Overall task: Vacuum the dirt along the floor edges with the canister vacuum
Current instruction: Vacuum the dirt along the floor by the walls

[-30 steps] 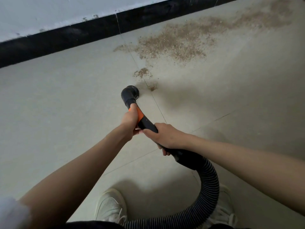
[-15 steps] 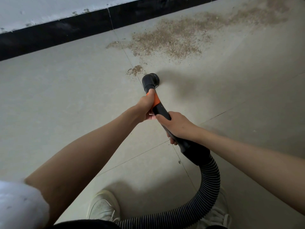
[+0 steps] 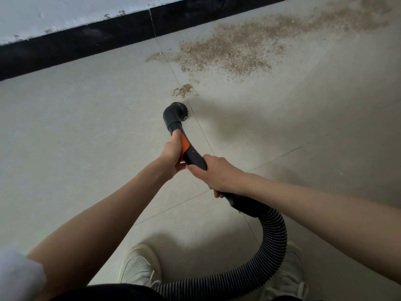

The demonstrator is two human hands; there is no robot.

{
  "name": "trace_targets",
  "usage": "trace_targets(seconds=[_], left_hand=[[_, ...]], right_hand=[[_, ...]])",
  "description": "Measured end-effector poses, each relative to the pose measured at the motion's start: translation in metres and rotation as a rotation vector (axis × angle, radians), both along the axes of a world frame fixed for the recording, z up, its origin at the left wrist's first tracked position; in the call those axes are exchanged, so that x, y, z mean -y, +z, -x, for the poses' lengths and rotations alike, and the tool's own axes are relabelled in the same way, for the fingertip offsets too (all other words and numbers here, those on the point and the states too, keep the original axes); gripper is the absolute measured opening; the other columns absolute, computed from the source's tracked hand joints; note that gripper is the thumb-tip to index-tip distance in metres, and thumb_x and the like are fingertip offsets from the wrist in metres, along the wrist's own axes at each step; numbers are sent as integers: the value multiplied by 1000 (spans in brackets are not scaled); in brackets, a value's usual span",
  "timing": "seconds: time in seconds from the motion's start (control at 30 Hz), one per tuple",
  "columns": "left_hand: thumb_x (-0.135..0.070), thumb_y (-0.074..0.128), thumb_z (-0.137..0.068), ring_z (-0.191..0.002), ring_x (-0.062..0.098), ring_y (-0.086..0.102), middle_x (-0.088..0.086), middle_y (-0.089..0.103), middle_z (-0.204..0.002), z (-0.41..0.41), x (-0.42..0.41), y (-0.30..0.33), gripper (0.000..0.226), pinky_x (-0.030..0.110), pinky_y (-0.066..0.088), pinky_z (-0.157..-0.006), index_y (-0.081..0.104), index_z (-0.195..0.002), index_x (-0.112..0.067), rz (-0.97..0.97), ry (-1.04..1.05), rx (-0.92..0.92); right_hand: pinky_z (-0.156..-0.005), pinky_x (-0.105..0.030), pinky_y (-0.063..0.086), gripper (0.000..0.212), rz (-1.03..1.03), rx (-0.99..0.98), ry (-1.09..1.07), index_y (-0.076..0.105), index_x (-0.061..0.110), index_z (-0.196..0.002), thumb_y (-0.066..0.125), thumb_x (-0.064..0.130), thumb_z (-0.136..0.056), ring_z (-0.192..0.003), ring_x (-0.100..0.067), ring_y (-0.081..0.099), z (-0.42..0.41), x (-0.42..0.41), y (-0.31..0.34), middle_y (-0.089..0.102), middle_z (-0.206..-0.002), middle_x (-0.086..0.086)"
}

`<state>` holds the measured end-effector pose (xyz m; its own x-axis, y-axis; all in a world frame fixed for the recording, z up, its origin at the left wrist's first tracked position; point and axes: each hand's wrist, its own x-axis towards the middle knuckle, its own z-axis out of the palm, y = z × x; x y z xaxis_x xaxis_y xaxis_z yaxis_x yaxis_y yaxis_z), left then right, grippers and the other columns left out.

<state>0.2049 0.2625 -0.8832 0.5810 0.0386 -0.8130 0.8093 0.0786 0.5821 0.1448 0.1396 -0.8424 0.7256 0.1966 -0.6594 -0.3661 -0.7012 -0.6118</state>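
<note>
The black round brush nozzle (image 3: 176, 115) of the vacuum rests on the pale tile floor, just short of a small clump of brown dirt (image 3: 184, 91). A wide patch of brown dirt (image 3: 230, 53) spreads beyond it toward the wall. My left hand (image 3: 171, 154) grips the handle at its orange band (image 3: 185, 144). My right hand (image 3: 217, 173) grips the black handle (image 3: 195, 157) further back. The ribbed grey hose (image 3: 274, 240) curves down from the handle and runs off between my feet. The canister is out of view.
A black skirting strip (image 3: 86, 44) runs along the foot of the white wall (image 3: 54, 14) at the top. My white shoes (image 3: 140, 266) stand on the tiles at the bottom. Bare tile floor (image 3: 76, 127) lies to the left.
The nozzle swept right over the small dirt spot by the tile joint, which is gone, then drew back a little. Both hands kept their grip on the handle.
</note>
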Motion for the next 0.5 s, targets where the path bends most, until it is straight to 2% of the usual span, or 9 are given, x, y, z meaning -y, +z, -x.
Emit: trace_targets(seconds=[0.1,0.2,0.5], left_hand=[[-50,37,-96,-77,19,57,5,57,-87,-12,-8,0,40,31,47,-61,49,-97,-12,24,100,9],[-51,35,-97,-76,18,56,5,56,-87,-35,-10,8,43,30,46,-58,45,-107,-11,37,141,31],[-51,32,-98,-75,16,56,4,55,-88,-75,12,12,43,28,45,-54,44,-101,-11,56,51,61]], right_hand=[[-39,-23,44,35,53,65,85,40,17,-83,44,50,-94,-37,-16,55,-20,-10,1,55,-71,-6],[-38,-22,44,37,94,94,107,40,15,-83,43,50,-95,-35,-16,56,-47,-17,-1,56,-70,-7],[-38,-22,44,33,44,77,-8,41,17,-80,44,48,-91,-34,-19,57,-83,0,-11,58,-65,-9]])
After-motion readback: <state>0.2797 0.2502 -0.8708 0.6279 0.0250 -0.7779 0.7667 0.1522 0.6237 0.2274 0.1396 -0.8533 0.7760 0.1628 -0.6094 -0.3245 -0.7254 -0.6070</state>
